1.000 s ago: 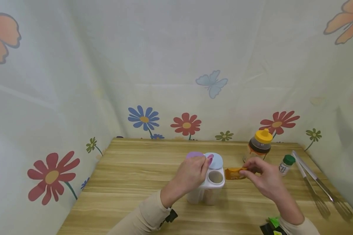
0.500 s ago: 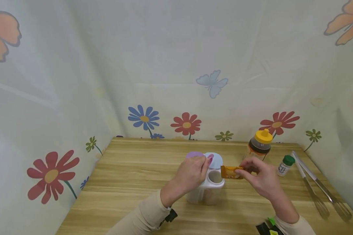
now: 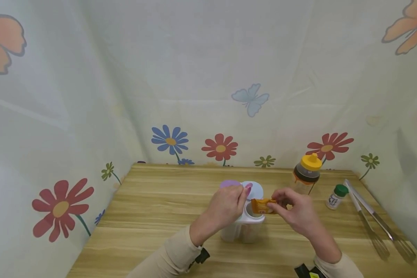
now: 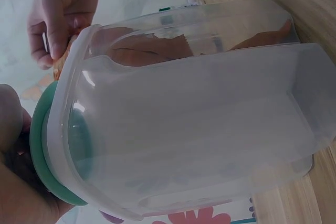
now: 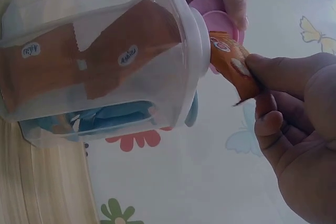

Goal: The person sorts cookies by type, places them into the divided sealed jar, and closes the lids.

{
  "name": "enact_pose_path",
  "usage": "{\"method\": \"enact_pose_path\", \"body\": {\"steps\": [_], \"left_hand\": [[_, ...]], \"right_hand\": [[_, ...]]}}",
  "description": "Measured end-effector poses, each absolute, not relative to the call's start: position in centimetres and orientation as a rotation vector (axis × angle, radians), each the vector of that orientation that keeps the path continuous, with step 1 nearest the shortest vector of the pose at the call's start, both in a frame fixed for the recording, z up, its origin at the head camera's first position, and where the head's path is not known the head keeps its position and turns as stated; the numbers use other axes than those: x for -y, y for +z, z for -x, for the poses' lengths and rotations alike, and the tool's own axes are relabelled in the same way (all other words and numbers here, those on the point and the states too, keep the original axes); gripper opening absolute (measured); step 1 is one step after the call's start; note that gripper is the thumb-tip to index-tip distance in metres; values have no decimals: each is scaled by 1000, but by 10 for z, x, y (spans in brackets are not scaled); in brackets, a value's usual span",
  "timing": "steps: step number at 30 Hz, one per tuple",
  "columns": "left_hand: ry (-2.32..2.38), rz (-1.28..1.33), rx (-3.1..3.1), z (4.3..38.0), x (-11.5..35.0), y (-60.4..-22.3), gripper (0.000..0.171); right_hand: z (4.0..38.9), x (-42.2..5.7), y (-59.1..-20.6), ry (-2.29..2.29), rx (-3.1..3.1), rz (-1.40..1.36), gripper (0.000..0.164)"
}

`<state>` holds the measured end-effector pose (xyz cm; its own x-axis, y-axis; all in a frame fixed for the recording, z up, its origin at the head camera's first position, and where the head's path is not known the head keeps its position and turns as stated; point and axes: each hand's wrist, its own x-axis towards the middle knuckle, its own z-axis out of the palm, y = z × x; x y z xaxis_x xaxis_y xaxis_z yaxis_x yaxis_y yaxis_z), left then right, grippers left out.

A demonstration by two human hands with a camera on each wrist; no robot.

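Note:
A clear storage container [image 3: 242, 231] with a white top stands upright on the table. Purple [image 3: 230, 183], light blue [image 3: 254, 189] and green [image 4: 43, 137] lids cover some compartments; the near-right opening is uncovered. My left hand [image 3: 224, 206] lies over the top and holds a round pink lid [image 5: 218, 23], its fingers partly hidden. My right hand [image 3: 295, 212] pinches an orange snack packet [image 3: 260, 206] between thumb and fingers, its free end at the uncovered opening. Through the wall show brown-orange packets [image 5: 131, 51] in one compartment and a blue packet [image 5: 115, 114] in another.
A sauce bottle [image 3: 305, 173] with a yellow cap stands behind my right hand. To its right are a green-capped shaker [image 3: 335, 199] and long metal tongs [image 3: 372, 212]. A flower-printed curtain [image 3: 194, 69] surrounds the wooden table [image 3: 153, 200].
My right hand has moved left with the orange packet, from beside the container to over the uncovered opening. My left hand has stayed in place on the container.

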<state>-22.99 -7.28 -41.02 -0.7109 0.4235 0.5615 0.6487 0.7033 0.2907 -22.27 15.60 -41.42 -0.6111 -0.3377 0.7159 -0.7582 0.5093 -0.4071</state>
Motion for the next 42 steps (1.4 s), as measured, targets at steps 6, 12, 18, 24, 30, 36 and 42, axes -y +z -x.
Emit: {"method": "enact_pose_path", "body": {"steps": [6, 12, 18, 24, 30, 36, 42], "left_hand": [[-678, 824, 2455, 229, 72, -409, 37], [-657, 821, 2443, 229, 72, -410, 39], [-637, 818, 2430, 230, 72, -410, 39], [-614, 825, 2423, 229, 72, -410, 38], [-631, 827, 2429, 229, 72, -409, 37], [-612, 833, 2437, 229, 72, -409, 37], [-602, 832, 2432, 228, 72, -409, 37]], "right_hand": [[223, -145, -417, 925, 2146, -1039, 32], [224, -137, -420, 839, 2133, -1081, 30], [222, -134, -419, 791, 2135, -1033, 35], [220, -133, -421, 767, 2124, -976, 34], [219, -134, -426, 795, 2138, -950, 32], [219, -133, -430, 815, 2111, -976, 26], [220, -132, -430, 800, 2089, -1086, 22]]}}
